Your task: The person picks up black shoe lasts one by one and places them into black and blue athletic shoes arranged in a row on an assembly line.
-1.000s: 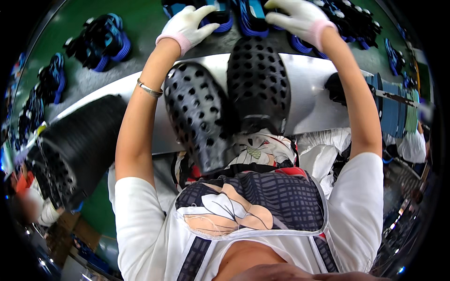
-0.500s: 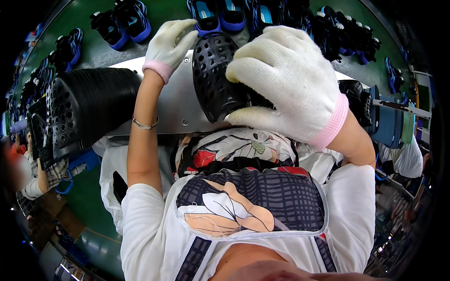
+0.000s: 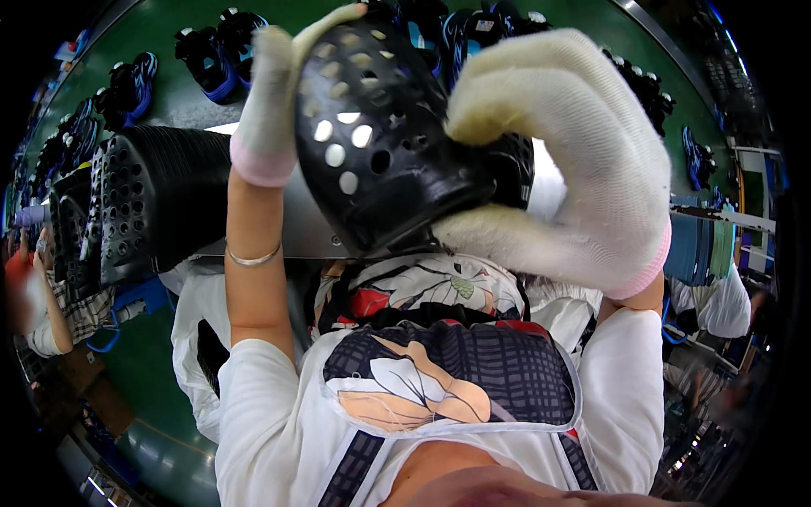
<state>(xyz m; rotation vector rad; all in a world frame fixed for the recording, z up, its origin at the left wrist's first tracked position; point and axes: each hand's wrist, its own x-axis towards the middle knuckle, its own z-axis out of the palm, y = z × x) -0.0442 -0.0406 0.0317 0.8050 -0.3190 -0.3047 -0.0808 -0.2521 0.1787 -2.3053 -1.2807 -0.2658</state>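
Observation:
A black perforated plastic shell [image 3: 380, 160], curved like the front of a clog, is raised and tilted above a metal surface. My left hand [image 3: 274, 101], in a white glove with a pink cuff, lies along the shell's left side. Its fingers reach behind, and pale glove shows through the upper holes. My right hand [image 3: 583, 160], gloved the same way, grips the shell's right end, fingers above and thumb below. Partly hidden behind it, another black perforated piece [image 3: 517, 169] shows within the curve of my right hand.
A thick nested stack of black perforated shells [image 3: 165, 198] stands to the left. The metal surface [image 3: 296, 220] lies in front of my lap. Several black and blue shoes [image 3: 207, 63] are spread beyond it. Another person's arm [image 3: 55, 313] shows at far left.
The shell has risen toward me and tilted. My left hand, apart from it before, now lies against its side. My right hand has shifted right, still on the shell's end.

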